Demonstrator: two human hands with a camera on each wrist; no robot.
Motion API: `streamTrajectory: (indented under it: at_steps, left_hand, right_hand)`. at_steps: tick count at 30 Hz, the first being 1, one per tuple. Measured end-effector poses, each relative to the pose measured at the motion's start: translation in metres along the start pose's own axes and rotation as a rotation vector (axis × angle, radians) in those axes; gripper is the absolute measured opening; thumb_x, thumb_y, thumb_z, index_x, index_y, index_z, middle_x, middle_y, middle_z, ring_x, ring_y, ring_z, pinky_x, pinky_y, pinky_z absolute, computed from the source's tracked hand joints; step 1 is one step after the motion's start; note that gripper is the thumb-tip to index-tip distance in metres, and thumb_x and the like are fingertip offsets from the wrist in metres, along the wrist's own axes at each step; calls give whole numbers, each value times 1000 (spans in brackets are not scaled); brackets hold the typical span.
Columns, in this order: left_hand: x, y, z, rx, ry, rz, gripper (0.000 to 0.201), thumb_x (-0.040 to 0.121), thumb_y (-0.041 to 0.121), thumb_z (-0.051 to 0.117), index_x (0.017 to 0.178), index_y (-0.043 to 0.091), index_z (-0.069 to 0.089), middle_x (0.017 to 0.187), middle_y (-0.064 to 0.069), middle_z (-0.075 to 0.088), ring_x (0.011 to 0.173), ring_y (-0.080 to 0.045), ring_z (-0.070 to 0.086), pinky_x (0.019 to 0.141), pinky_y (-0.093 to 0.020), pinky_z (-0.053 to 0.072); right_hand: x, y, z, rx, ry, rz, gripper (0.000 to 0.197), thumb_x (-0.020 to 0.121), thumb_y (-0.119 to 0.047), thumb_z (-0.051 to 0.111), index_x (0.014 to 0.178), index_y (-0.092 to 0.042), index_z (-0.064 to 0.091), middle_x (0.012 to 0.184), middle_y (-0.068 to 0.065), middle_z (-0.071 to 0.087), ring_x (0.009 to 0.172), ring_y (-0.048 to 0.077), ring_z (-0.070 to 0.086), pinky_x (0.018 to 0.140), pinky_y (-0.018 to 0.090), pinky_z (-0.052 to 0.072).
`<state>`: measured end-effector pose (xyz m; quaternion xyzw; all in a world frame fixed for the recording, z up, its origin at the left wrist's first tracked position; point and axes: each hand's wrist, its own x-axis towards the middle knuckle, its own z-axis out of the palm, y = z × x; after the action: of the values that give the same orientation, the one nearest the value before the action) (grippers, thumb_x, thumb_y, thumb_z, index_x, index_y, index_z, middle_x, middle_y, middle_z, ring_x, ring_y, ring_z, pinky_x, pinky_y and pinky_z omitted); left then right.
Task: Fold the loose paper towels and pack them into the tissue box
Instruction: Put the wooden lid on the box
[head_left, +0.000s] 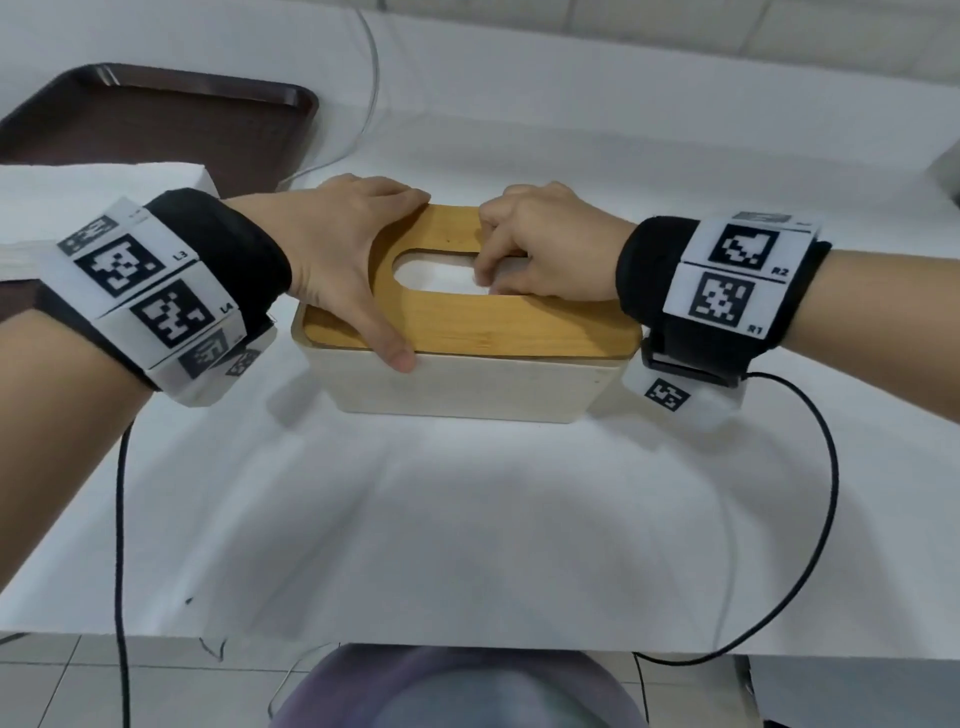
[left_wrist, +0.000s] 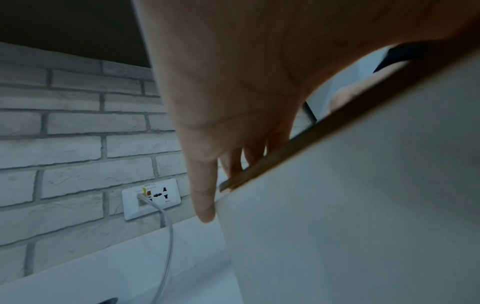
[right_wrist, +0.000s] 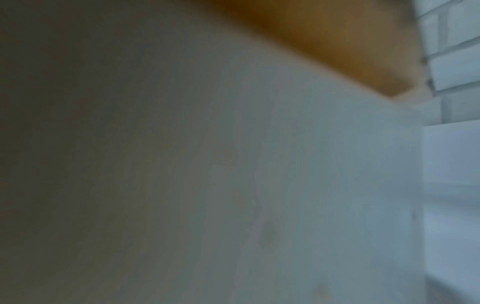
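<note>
- A cream tissue box (head_left: 457, 387) with a wooden lid (head_left: 467, 327) was seen standing on the white-covered table (head_left: 467, 519), about midway between its left and right edges and nearer the far edge than the near one.
- The lid was seated on top of the box, and white paper towel (head_left: 441, 275) could be made out through the lid's oval opening.
- The left hand (head_left: 343, 260) was spread across the left end of the lid: the thumb was laid down over the near edge of the lid onto the box wall, and the fingers were hooked over the far edge, so that the lid was gripped between them.
- In the left wrist view, the left hand's fingers (left_wrist: 207, 185) were shown reaching down past the far rim of the lid, against the box's corner.
- The right hand (head_left: 540, 254) was placed at the right end of the opening, with its fingers curled down onto the paper towel there; whether the towel was pinched or only pressed could not be told.
- The right wrist view was filled by the blurred box wall and a strip of the lid; no fingers were shown.
- A stack of white paper towels (head_left: 104, 182) was lying at the table's left edge, behind the left wrist.
- A dark brown tray (head_left: 171, 119) was set at the far left corner.
</note>
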<state>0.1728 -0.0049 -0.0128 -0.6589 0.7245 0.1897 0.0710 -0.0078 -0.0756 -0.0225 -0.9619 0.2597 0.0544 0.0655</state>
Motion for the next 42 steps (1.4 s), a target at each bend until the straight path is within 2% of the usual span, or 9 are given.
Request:
streamTrajectory:
  at_steps: [11, 16, 21, 23, 25, 29, 32, 34, 42]
  left_hand:
    - [5, 5, -1, 63, -22, -6, 149, 8, 81, 58, 142, 30, 17, 138, 13, 30, 129, -15, 28, 109, -43, 32]
    - [3, 9, 0, 51, -51, -12, 147, 9, 80, 60, 141, 30, 18, 138, 13, 30, 128, -15, 32, 108, -43, 34]
    - [1, 7, 3, 38, -42, -6, 151, 11, 80, 59, 145, 29, 14, 143, 12, 26, 132, -15, 28, 111, -41, 30]
    - [1, 6, 3, 29, -46, -12, 152, 10, 80, 59, 145, 30, 12, 144, 13, 24, 133, -14, 26, 111, -41, 30]
    - [1, 6, 3, 19, -52, -17, 152, 9, 80, 60, 145, 31, 12, 144, 14, 24, 133, -15, 27, 111, -41, 30]
    - [1, 6, 2, -4, -51, -19, 152, 9, 81, 60, 144, 31, 13, 142, 14, 26, 132, -15, 27, 111, -43, 30]
    - [0, 5, 3, -23, -40, -12, 150, 9, 80, 62, 144, 32, 16, 140, 15, 28, 131, -13, 29, 110, -43, 31]
    - [-1, 5, 3, -31, -40, -12, 150, 10, 79, 62, 144, 31, 15, 141, 15, 27, 131, -13, 28, 111, -42, 30]
    - [-4, 6, 5, -64, -26, -10, 152, 11, 77, 62, 146, 29, 13, 146, 14, 24, 135, -12, 23, 114, -38, 25]
  right_hand:
    - [-3, 1, 9, -14, 32, -37, 17, 92, -22, 53, 98, -16, 67, 72, -18, 24, 91, 4, 25, 78, 18, 16]
    - [-3, -1, 6, -104, -64, -105, 20, 95, -24, 47, 100, -15, 64, 74, -20, 20, 104, 13, 34, 84, 22, 21]
    - [-5, -3, 4, -98, -111, -134, 15, 96, -18, 41, 91, -18, 56, 77, -15, 23, 93, 7, 21, 84, 23, 21]
    - [-9, -3, 3, -102, -98, -138, 14, 96, -15, 39, 89, -18, 51, 85, -8, 28, 93, 7, 23, 89, 27, 25]
    - [-12, -1, 2, -109, -49, -134, 13, 96, -11, 38, 93, -14, 51, 95, -5, 30, 91, 9, 25, 85, 26, 25]
    - [-19, -4, 4, -133, 33, -130, 15, 93, -3, 40, 89, -17, 42, 93, -5, 34, 85, 14, 31, 76, 24, 23]
    - [-24, -8, 3, -113, 48, -89, 9, 95, -15, 43, 98, -15, 52, 98, -3, 44, 97, 19, 42, 82, 27, 30]
    - [-25, -8, 0, -114, 37, -46, 25, 95, -27, 46, 112, -13, 58, 110, 1, 49, 107, 20, 44, 84, 30, 33]
    - [-15, -8, 9, -32, 83, 65, 20, 91, -24, 55, 100, -11, 69, 92, -7, 39, 96, 15, 44, 72, 24, 33]
